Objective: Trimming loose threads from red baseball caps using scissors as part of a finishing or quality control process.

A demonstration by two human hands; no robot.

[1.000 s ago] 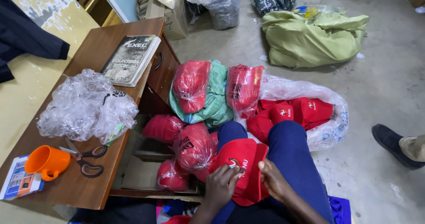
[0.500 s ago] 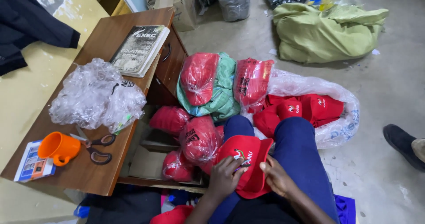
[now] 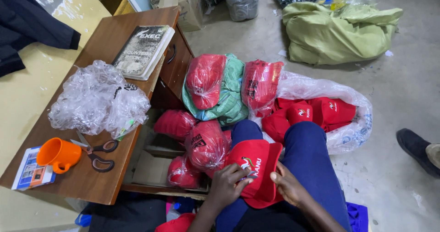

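Now your left hand [image 3: 231, 184] and right hand [image 3: 288, 187] clasp one red cloth cap [image 3: 256, 168] on your lap; several wrapped caps [image 3: 205, 145] lie done, loose ones [image 3: 316, 113] wait bagged.

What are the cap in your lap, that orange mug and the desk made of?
Cap: matte red woven cloth, seemingly, with a stitched emblem. Mug: likely plastic, uniform orange with a soft sheen. Desk: wood or wood-look laminate, brown with visible grain.

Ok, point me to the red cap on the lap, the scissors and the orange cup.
red cap [image 3: 257, 161], head view, on its crown.
scissors [image 3: 101, 157], head view, on the black handles.
orange cup [image 3: 57, 153], head view, on its side wall.
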